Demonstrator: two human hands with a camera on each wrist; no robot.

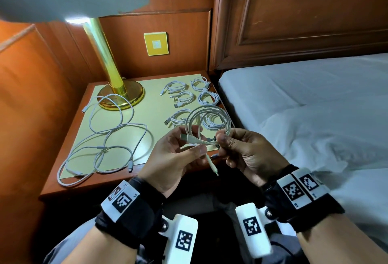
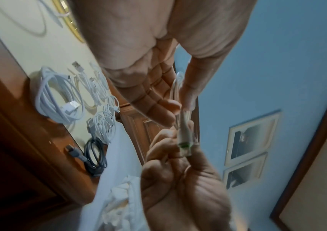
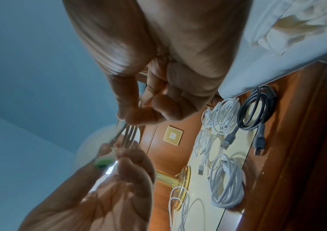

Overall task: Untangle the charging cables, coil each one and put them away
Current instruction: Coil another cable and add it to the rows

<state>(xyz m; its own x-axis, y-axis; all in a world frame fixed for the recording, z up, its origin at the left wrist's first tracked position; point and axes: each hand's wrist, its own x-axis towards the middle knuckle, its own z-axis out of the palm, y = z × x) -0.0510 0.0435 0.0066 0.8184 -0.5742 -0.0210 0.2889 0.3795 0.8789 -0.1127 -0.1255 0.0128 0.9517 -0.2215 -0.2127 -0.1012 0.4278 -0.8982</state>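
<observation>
From the head view, your left hand (image 1: 176, 154) pinches the USB plug end of the coiled cable (image 1: 207, 121), thumb and fingers curled round it, while your right hand (image 1: 245, 152) grips the bunched loops where they cross. The coil stands up above both hands, over the near right part of the table (image 1: 147, 95), and its small-plug tail hangs free below. Beyond it lie the finished coils (image 1: 189, 98), and on the left the loose cables (image 1: 105, 142) sprawl in overlapping loops near the lamp (image 1: 113, 87).

From the left wrist view, the plug sits between your fingers (image 2: 164, 112), blurred. A dark coil (image 2: 95, 157) lies at the table's edge beside the bed (image 2: 119, 156).

From the right wrist view, your fingers (image 3: 154, 112) are closed on several strands.

If your right grip eases, the loops will likely spring apart, as nothing ties them. The dangling tail could snag a finished coil when you set this one down. The dark coil looks close enough to the edge to be knocked off.
</observation>
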